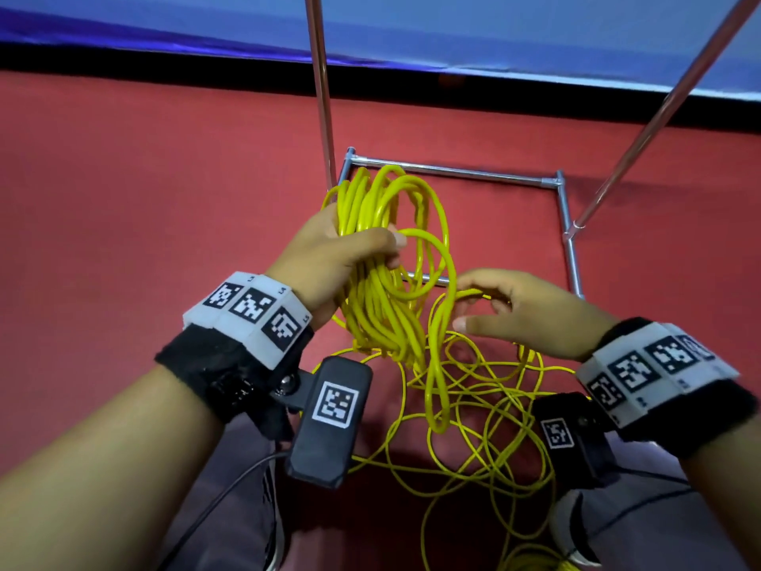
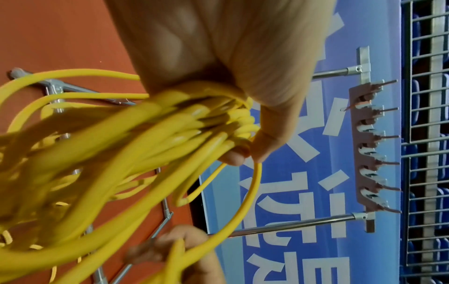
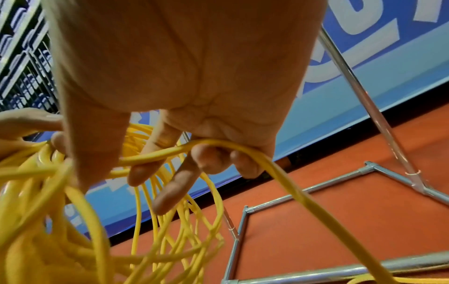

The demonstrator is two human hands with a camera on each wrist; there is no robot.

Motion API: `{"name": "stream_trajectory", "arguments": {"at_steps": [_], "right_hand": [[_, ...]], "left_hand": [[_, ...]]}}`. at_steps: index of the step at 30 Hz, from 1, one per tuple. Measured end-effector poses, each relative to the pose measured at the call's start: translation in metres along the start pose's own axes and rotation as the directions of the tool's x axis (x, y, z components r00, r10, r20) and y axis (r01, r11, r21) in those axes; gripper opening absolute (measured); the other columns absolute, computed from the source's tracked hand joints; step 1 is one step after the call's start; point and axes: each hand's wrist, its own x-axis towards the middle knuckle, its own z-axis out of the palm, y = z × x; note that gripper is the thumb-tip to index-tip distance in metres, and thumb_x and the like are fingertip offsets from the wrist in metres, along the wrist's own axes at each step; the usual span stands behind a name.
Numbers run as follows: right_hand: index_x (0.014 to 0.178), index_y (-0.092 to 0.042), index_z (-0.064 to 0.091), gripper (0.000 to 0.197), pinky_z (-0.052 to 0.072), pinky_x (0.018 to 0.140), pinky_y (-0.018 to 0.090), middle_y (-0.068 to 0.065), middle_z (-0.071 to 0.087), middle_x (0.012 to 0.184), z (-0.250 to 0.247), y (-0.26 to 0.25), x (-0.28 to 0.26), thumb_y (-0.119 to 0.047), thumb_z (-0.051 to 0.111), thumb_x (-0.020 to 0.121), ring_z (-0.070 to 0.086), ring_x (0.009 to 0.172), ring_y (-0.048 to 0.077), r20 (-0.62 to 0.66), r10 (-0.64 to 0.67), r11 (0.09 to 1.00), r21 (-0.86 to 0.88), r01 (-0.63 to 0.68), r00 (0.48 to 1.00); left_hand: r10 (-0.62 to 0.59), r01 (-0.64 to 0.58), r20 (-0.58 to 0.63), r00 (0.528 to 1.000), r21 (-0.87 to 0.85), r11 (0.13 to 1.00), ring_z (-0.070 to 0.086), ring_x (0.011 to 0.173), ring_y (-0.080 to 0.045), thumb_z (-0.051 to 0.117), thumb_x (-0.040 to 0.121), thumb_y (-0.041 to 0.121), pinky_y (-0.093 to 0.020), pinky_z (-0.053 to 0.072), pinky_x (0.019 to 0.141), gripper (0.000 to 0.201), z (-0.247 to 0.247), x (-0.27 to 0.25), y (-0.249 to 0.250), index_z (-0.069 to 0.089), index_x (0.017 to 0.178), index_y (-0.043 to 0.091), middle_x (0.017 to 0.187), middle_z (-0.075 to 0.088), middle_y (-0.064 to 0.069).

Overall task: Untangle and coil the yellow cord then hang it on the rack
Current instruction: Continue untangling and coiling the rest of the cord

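Only the left wrist view shows the rack's (image 2: 371, 146) row of hooks, beyond the left hand's (image 1: 335, 261) knuckles; the head view shows just its poles and floor frame. The left hand's fingers are wrapped around a bundle of loops of the yellow cord (image 1: 383, 290), which hang below that grip. Just beside it, the right hand (image 1: 523, 311) has 1 strand running across its curled fingers (image 3: 211, 159), thumb extended. More slack lies tangled on the red floor (image 1: 144, 199) beneath both hands.

The blue banner (image 2: 303, 192) right of centre in the left wrist view carries large white characters, turned sideways and cut off, unreadable. Square black-and-white coded markers sit on the wristbands (image 1: 251, 307); tiny labels beside them are illegible.
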Motion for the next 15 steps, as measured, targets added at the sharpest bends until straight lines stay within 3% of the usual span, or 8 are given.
{"name": "stream_trajectory", "arguments": {"at_steps": [1,3,5,6,8,12,15], "right_hand": [[0.103,-0.02,0.062,0.02,0.036,0.056,0.006,-0.014,0.064,0.072,0.0,0.0,-0.002,-0.022,0.071,0.084,0.05,0.054,-0.006,0.034,0.006,0.998,0.066,-0.008,0.999],[0.099,-0.018,0.06,0.02,0.04,0.062,0.01,0.002,0.069,0.085,0.003,-0.001,-0.003,-0.028,0.063,0.081,0.052,0.066,-0.003,0.077,-0.015,0.983,0.184,0.001,0.997],[0.097,-0.011,0.055,0.023,0.038,0.057,0.011,0.02,0.066,0.102,0.008,-0.005,0.0,-0.025,0.057,0.08,0.05,0.062,-0.002,0.079,-0.029,0.962,0.274,0.006,0.996],[0.096,-0.008,0.052,0.022,0.037,0.053,0.011,0.023,0.066,0.1,0.009,-0.006,0.002,-0.022,0.055,0.079,0.049,0.058,-0.002,0.068,-0.03,0.945,0.326,0.006,0.997],[0.091,-0.011,0.048,0.014,0.034,0.048,0.012,0.011,0.071,0.081,0.007,-0.009,0.002,-0.017,0.053,0.078,0.044,0.05,-0.002,0.047,-0.03,0.891,0.454,0.006,0.998],[0.095,-0.014,0.056,0.026,0.026,0.051,0.021,0.005,0.072,0.08,-0.007,-0.013,-0.006,-0.02,0.055,0.07,0.042,0.048,0.002,0.062,-0.027,0.765,0.644,-0.019,0.998],[0.1,-0.009,0.062,0.04,0.033,0.055,0.014,-0.006,0.068,0.081,-0.006,-0.023,-0.009,-0.036,0.066,0.071,0.05,0.059,-0.002,0.105,-0.094,0.876,0.481,0.032,0.99]], "left_hand": [[0.004,-0.004,-0.01,1.0,-0.03,1.0,0.056,0.049,-0.012,0.065,0.067,0.004,-0.022,0.047,0.044,0.015,0.0,0.001,0.0,0.054,0.078,0.009,0.057,0.056,-0.003],[0.012,-0.013,-0.008,1.0,-0.044,0.999,0.056,0.052,-0.013,0.063,0.067,0.007,-0.024,0.049,0.047,0.013,0.0,0.002,0.0,0.055,0.077,0.009,0.059,0.057,-0.002],[0.018,-0.018,-0.007,1.0,-0.038,0.999,0.058,0.053,-0.014,0.064,0.067,0.007,-0.027,0.049,0.049,0.018,0.001,0.002,-0.002,0.054,0.082,0.007,0.061,0.058,-0.003],[0.015,-0.015,-0.008,1.0,-0.032,0.999,0.059,0.054,-0.013,0.065,0.067,0.008,-0.027,0.05,0.049,0.023,0.001,0.002,-0.002,0.053,0.086,0.006,0.063,0.058,-0.004],[0.015,-0.015,-0.008,1.0,-0.022,1.0,0.06,0.055,-0.013,0.066,0.067,0.009,-0.027,0.052,0.048,0.029,0.001,0.003,-0.003,0.052,0.092,0.006,0.066,0.057,-0.004],[0.031,-0.031,-0.013,0.999,0.002,1.0,0.06,0.056,-0.014,0.069,0.07,0.005,-0.027,0.052,0.05,0.026,-0.002,0.004,-0.004,0.053,0.09,0.006,0.067,0.058,-0.004],[0.05,-0.048,-0.027,0.998,0.07,0.996,0.058,0.053,-0.014,0.068,0.08,-0.004,-0.026,0.05,0.048,0.022,-0.002,0.004,-0.008,0.052,0.095,0.0,0.068,0.056,-0.007]]}}
